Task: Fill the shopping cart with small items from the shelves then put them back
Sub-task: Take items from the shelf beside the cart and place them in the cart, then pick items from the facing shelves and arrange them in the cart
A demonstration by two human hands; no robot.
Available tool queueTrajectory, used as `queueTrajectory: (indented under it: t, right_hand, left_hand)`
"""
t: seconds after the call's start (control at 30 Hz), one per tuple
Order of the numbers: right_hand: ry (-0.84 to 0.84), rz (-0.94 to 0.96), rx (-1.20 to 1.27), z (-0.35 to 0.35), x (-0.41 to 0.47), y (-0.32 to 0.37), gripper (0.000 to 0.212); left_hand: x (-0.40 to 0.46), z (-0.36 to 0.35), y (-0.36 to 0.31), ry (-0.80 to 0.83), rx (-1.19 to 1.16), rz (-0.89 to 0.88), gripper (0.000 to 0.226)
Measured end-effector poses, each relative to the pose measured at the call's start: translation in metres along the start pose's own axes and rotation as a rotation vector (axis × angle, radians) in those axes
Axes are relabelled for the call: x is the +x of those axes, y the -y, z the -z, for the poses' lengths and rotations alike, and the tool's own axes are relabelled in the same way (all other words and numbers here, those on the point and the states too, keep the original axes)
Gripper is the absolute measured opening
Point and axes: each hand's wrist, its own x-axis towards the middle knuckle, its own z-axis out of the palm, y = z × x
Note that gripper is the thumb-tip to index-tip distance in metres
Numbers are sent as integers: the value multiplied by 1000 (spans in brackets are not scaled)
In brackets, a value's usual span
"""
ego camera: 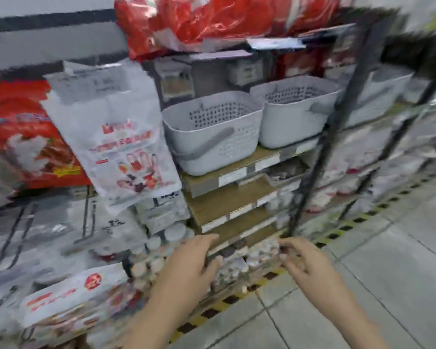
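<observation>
A: Hands? Items?
B: Left hand (186, 263) spread, empty; right hand (310, 263) loosely curled, maybe pinching something, too blurry. Small jars (151, 258) just beyond left fingertips; no cart visible.
A: Tip?
B: Grab one jar, steady.

We see matt grey perforated plastic baskets (212, 132), wood-look shelf boards (227, 197), glossy red plastic bags (199, 18), smooth grey floor tiles (388, 273).
</observation>
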Motion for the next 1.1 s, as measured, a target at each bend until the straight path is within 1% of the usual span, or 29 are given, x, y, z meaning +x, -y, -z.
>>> queueTrajectory:
  t: [0.07, 0.13, 0.23, 0.3, 0.47, 0.57, 0.67, 0.73, 0.83, 0.97, 1.1]
  right_hand:
    - [-65, -49, 6, 32, -7, -27, 21]
    - [-91, -117, 32, 59, -13, -45, 19]
    - [-136, -176, 32, 92, -12, -66, 23]
    - [-160, -208, 44, 113, -4, -76, 23]
    - [-231, -197, 46, 158, 40, -103, 29]
    - [-257, -162, 29, 186, 74, -124, 26]
    - [-266, -173, 57, 219, 105, -144, 18]
    - [-267, -193, 55, 242, 123, -159, 20]
    - [-331, -245, 40, 276, 151, -186, 21]
    - [-404, -224, 58, 314, 184, -209, 17]
    - [-426, -134, 67, 349, 227, -230, 17]
  left_hand:
    - [23, -19, -34, 54, -9, -66, 41]
    - [42, -35, -61, 115, -24, -133, 40]
    - [71, -48, -92, 172, -22, -191, 41]
    - [96, -53, -108, 179, -9, -216, 40]
    - [169, -60, -142, 132, -39, -240, 36]
    - [219, -70, -169, 115, -40, -272, 36]
    - [271, -85, -201, 156, -61, -315, 39]
    - [301, -95, -226, 192, -56, -350, 38]
    - [348, -108, -264, 203, -32, -430, 36]
    - [398, -115, -316, 146, 28, -519, 38]
    - [440, -116, -357, 73, 23, -587, 34]
